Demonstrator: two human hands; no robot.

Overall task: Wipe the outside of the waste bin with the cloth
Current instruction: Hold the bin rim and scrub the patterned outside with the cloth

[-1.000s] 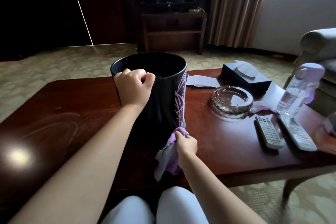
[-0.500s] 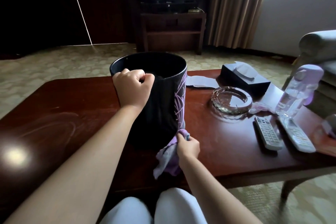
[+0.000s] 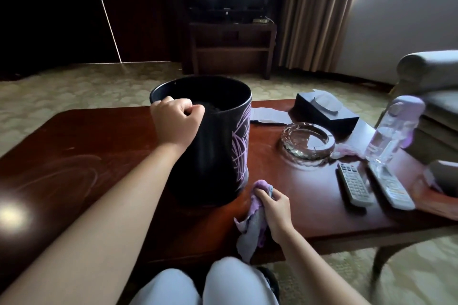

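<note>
cloth (image 3: 250, 215) now off bin (image 3: 218, 151), lower

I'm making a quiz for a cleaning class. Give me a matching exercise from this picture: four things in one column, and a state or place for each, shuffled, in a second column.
Things:
1. waste bin
2. cloth
3. glass ashtray
4. water bottle

States or places:
A. bunched in the right hand
B. stands just behind the two remote controls
C. held at the rim by the left hand
D. lies between the bin and the bottle

Pairs: 1-C, 2-A, 3-D, 4-B
</note>
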